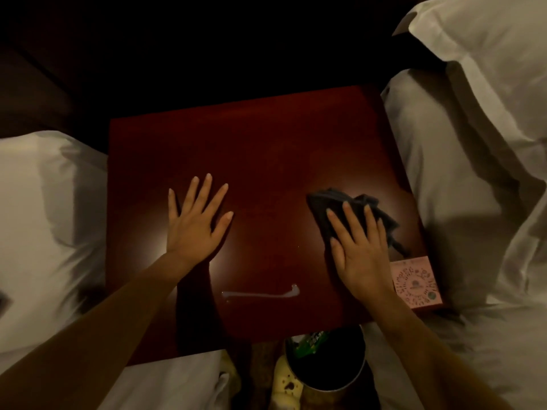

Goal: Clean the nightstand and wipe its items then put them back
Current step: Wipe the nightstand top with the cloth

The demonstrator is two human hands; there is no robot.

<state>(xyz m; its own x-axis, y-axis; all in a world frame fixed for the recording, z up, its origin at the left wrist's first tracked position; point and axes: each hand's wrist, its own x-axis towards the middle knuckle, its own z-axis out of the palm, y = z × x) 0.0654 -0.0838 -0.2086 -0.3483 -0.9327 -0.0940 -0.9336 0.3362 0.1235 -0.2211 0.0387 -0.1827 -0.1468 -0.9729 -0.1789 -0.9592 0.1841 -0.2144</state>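
Note:
The nightstand (266, 143) has a dark red glossy wooden top that fills the middle of the view. My left hand (196, 221) lies flat on it at the left, fingers spread, holding nothing. My right hand (359, 247) presses a dark grey cloth (334, 202) onto the top near the right edge, fingers laid over it. A pink printed box (416, 281) sits at the nightstand's front right corner, just right of my right wrist. A pale streak (260, 294) shows on the wood near the front edge.
White bedding and a pillow (44, 217) lie left of the nightstand. White pillows (473, 128) and sheets lie on the right. A round bin (325, 365) with green packaging inside stands on the floor below the front edge. The back is dark.

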